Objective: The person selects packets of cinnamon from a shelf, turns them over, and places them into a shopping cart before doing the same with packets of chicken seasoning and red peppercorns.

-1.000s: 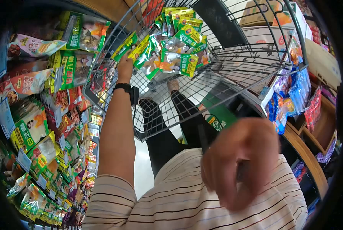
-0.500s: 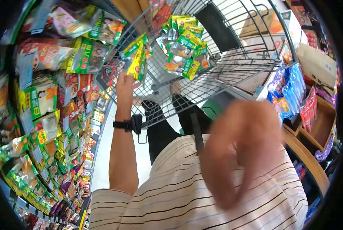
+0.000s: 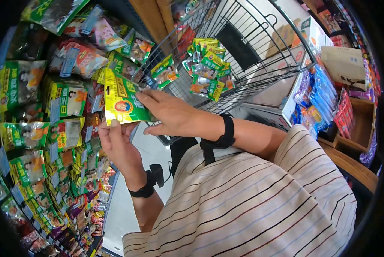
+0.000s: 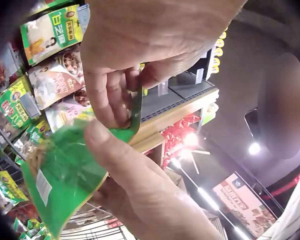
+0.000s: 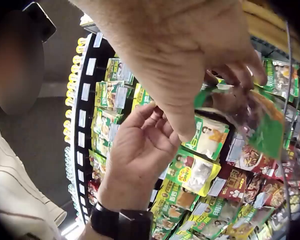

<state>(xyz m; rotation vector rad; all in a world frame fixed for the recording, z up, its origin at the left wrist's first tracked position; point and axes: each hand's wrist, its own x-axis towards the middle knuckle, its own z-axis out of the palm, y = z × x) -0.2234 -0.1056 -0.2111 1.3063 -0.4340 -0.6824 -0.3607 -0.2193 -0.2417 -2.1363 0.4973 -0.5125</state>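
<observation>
A packet (image 3: 121, 98) stands upright in the upper left of the head view, in front of the hanging packs (image 3: 27, 169). The left hand (image 3: 117, 143) is just below it and pinches its bottom edge. The right hand (image 3: 170, 113) is at its right and grips that edge between thumb and fingers. The cart (image 3: 260, 60) is behind them at upper centre.

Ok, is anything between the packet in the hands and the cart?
Nothing visible does. The left hand and right hand both grip the packet, and the cart stands just beyond it, open on top. Only the right hand itself lies on that side.
</observation>
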